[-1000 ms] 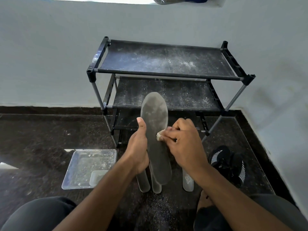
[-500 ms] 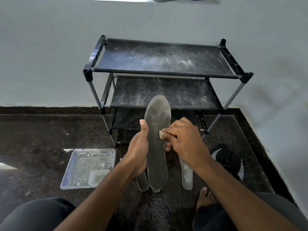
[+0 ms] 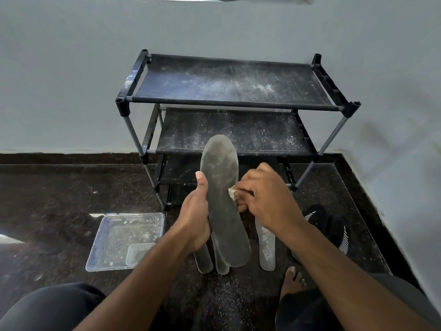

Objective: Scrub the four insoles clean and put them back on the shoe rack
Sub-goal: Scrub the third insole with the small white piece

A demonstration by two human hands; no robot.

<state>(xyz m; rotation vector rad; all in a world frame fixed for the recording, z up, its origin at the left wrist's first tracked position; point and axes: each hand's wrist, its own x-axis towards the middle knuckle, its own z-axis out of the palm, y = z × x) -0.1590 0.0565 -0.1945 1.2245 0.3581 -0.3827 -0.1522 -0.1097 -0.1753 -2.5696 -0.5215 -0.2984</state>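
Note:
My left hand (image 3: 194,217) grips a long grey dusty insole (image 3: 222,187) along its left edge, toe end pointing up, thumb on its face. My right hand (image 3: 265,194) pinches a small pale scrubbing pad (image 3: 231,192) against the insole's right edge. Three more grey insoles lie on the dark floor below: one (image 3: 202,261) at the left, one (image 3: 222,266) in the middle, both partly hidden by the held insole, and one (image 3: 266,247) at the right. The black shoe rack (image 3: 226,103) stands against the wall, its shelves dusted with white powder and bare of insoles.
A clear plastic tray (image 3: 124,240) with specks and a small inner dish sits on the floor at the left. A black shoe with white stripes (image 3: 334,230) lies at the right. My bare foot (image 3: 292,280) rests near the right insole. White powder is scattered on the floor.
The held insole has shifted slightly up and right. My right hand with the pad has slid from the insole's middle to its right edge.

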